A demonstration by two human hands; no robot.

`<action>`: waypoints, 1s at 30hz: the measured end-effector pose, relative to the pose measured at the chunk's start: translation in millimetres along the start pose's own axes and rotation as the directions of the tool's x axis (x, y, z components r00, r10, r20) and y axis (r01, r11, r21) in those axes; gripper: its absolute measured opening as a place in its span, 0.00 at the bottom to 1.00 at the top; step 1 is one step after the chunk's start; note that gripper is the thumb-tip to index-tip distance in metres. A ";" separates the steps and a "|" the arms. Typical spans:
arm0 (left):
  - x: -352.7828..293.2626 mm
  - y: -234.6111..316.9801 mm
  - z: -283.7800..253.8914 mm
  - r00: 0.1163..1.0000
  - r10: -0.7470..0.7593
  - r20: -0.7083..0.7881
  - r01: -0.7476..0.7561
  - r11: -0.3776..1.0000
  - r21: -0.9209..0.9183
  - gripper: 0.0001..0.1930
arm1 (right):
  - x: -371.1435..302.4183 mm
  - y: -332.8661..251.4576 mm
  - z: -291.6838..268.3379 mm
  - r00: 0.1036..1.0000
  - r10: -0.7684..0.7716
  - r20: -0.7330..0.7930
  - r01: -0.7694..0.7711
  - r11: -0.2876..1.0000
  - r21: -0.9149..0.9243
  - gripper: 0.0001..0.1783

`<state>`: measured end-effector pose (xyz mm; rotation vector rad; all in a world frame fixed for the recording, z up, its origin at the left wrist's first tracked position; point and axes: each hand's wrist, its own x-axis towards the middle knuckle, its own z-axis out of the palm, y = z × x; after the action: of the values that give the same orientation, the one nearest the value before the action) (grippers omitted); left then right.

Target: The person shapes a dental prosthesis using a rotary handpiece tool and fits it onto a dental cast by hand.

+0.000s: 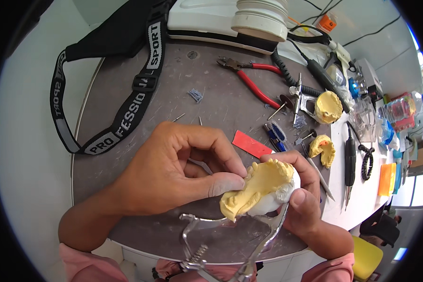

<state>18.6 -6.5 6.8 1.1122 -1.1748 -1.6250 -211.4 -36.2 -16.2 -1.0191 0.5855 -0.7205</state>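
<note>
A yellow plaster dental cast (272, 176) on a white plaster base (266, 203) is mounted on a metal articulator (266, 242). My right hand (305, 207) grips its right side, the thumb near the white base and the fingers behind. The cast is tilted, its row of teeth facing up. My left hand (178, 171) has thumb and index finger pinched together against the cast's left tooth edge; whatever lies between the tips is hidden. The articulator's open frame and spring (198, 254) hang below, toward my lap.
Beyond my hands lie a red strip (251, 144), red-handled pliers (256, 80), blue shavings (195, 96) and a blue-handled brush (276, 135). Two more yellow casts (328, 107) (322, 150) sit at right, near a black handpiece (349, 162). A black strap (127, 113) crosses the table's left edge.
</note>
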 end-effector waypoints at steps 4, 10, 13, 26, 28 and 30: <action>-0.6 0.0 5.6 0.999 0.041 0.001 -0.041 0.999 0.006 0.07 | 4.5 -6.8 -5.2 0.996 0.039 0.079 -0.046 0.994 0.095 0.31; 2.7 0.3 16.8 0.994 0.032 -0.100 -0.039 0.997 -0.067 0.09 | 5.1 -3.4 -12.0 0.997 0.016 0.070 -0.024 0.993 0.116 0.27; 3.5 -4.5 12.5 0.996 0.065 -0.068 -0.069 0.996 -0.055 0.08 | 4.0 -3.8 -11.7 0.998 0.021 0.066 -0.030 0.990 0.136 0.26; 1.3 -10.7 5.0 0.994 0.112 0.004 -0.111 0.991 -0.073 0.08 | 4.4 -6.4 -7.1 0.995 0.070 0.068 -0.082 0.977 0.197 0.24; 1.3 -10.7 4.7 0.994 0.110 0.005 -0.109 0.991 -0.080 0.08 | 5.5 -8.0 0.5 0.997 0.081 -0.005 -0.080 0.991 0.112 0.30; 1.6 -11.0 4.6 0.994 0.109 0.006 -0.108 0.990 -0.087 0.08 | 5.9 -7.8 2.8 0.993 0.085 -0.078 -0.083 0.996 0.025 0.37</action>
<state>12.6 -4.5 -3.4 0.9697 -1.1407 -1.5849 -207.6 -41.9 -8.6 -0.9433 0.6839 -0.6937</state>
